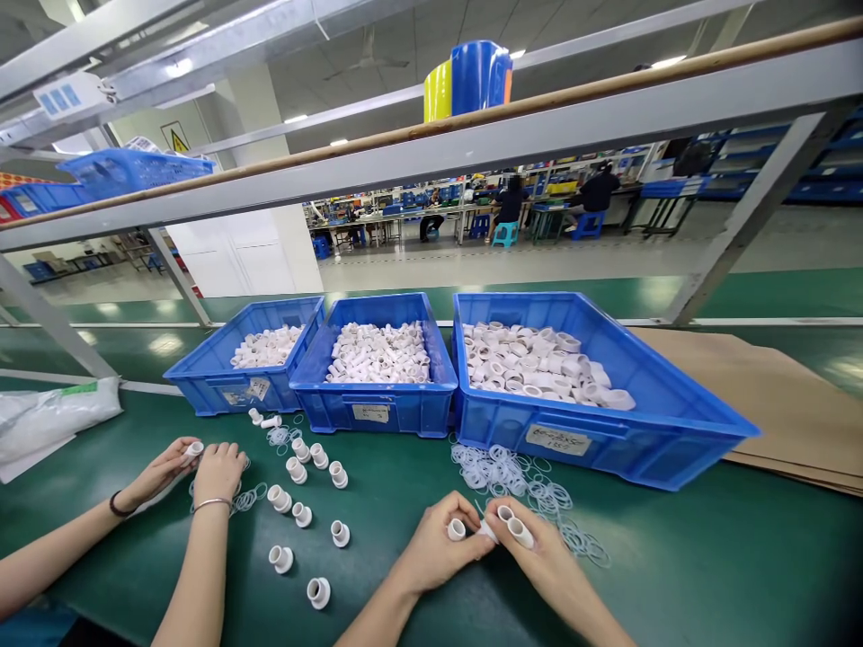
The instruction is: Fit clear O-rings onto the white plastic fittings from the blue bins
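My left hand (438, 544) is closed around a short white plastic tube (457, 529), its open end showing. My right hand (543, 548) holds two white plastic tubes (520, 533) side by side against its fingers. Between the two hands' fingertips is another white piece (487, 532), mostly covered, so its shape is unclear. Just beyond my right hand lies a loose pile of thin translucent rings (499, 469), trailing to the right. Left of my hands, several white flanged plastic fittings (318, 592) stand on the green table (391, 485).
Three blue bins of white plastic parts line the back: a left bin (222, 394), a middle bin (316, 404) and a large right bin (647, 449). A co-worker's hands (219, 476) work at left with a fitting and rings. Cardboard sheets (761, 386) lie at right.
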`<act>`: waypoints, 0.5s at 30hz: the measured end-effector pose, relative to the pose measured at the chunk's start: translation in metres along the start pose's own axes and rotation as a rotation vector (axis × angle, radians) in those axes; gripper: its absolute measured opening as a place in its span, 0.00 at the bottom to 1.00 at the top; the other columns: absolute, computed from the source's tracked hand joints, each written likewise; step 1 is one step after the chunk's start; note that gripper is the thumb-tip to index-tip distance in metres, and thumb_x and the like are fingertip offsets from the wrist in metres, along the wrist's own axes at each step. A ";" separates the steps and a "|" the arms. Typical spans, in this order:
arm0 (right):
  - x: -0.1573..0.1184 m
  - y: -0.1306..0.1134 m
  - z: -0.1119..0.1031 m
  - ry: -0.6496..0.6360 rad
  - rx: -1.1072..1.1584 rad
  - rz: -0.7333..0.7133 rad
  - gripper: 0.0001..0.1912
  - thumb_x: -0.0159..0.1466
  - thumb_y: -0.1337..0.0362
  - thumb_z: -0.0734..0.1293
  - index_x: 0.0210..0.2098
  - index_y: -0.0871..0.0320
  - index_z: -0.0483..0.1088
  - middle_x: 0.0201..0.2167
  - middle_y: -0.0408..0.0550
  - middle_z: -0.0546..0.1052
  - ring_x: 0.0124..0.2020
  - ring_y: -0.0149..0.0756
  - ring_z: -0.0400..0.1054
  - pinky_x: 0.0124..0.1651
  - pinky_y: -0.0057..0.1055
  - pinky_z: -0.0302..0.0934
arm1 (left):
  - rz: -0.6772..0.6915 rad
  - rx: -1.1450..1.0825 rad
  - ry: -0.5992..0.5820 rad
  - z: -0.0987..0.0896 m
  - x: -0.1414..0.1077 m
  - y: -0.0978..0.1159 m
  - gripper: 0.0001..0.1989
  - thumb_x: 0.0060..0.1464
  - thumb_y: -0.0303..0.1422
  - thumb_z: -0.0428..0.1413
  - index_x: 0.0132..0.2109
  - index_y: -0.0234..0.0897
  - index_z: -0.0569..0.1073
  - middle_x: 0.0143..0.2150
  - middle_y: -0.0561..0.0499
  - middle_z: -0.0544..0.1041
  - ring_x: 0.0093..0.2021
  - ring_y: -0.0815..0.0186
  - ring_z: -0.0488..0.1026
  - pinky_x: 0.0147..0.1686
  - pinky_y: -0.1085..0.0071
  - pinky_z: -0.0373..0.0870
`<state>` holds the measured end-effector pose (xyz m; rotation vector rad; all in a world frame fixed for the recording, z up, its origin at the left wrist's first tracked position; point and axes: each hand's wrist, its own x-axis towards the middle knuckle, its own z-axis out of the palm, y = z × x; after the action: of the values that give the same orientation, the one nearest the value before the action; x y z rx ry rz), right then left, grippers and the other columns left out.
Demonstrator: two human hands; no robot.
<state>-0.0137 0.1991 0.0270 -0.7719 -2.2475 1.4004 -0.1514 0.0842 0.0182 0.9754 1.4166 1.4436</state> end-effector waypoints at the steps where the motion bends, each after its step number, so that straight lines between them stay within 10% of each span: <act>1: 0.000 0.000 0.000 0.001 0.000 -0.001 0.20 0.64 0.43 0.61 0.31 0.53 0.68 0.26 0.42 0.69 0.29 0.37 0.61 0.32 0.29 0.56 | -0.006 0.012 0.008 0.001 0.000 -0.001 0.15 0.51 0.41 0.63 0.38 0.36 0.69 0.28 0.57 0.68 0.28 0.73 0.59 0.30 0.74 0.56; 9: 0.000 -0.009 -0.012 0.037 -0.019 -0.075 0.20 0.67 0.44 0.60 0.32 0.54 0.68 0.31 0.44 0.71 0.32 0.37 0.64 0.36 0.30 0.58 | 0.032 0.160 0.073 -0.003 -0.003 0.008 0.29 0.52 0.39 0.63 0.60 0.42 0.67 0.35 0.55 0.76 0.33 0.70 0.66 0.38 0.73 0.62; 15: -0.005 -0.011 -0.013 -0.094 -0.065 -0.103 0.19 0.69 0.46 0.58 0.33 0.53 0.68 0.31 0.42 0.71 0.33 0.36 0.64 0.37 0.29 0.58 | 0.088 0.285 0.055 -0.001 -0.004 0.013 0.13 0.51 0.34 0.62 0.46 0.42 0.78 0.35 0.55 0.76 0.32 0.71 0.68 0.35 0.74 0.61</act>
<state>-0.0055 0.2010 0.0425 -0.6132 -2.3788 1.3476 -0.1519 0.0807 0.0317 1.1957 1.6705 1.3633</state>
